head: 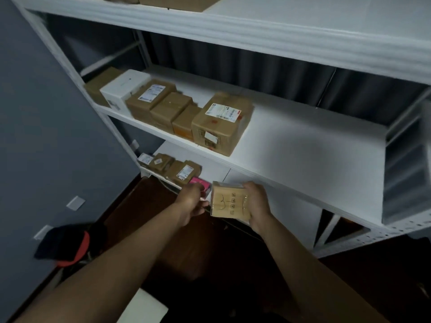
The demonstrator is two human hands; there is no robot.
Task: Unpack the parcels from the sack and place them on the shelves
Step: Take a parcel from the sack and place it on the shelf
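Right hand (256,206) grips a small brown cardboard parcel (229,201) with black handling symbols and a pen scribble on its near face, fingers curled round its right side, held in the air just in front of the lower shelf (275,190) of a white metal shelving unit (303,145). Left hand (191,203) sits just left of the parcel, fingers curled in; whether it touches the parcel or pinches anything, cannot tell. A pink box (198,183) lies on the lower shelf right behind the left hand, next to 3 small brown labelled parcels (172,167) at the shelf's left end. Middle shelf carries a row along its left part: 1 white box (123,88), then several brown cardboard boxes, the nearest and largest brown box (221,124) with a white shipping label on top. Top shelf (303,33) shows more brown cardboard at the frame's upper edge. Grey wall (46,124) on the left, dark wooden floor (186,252) below. A black and red bundle (65,245) lies on the floor by the wall.
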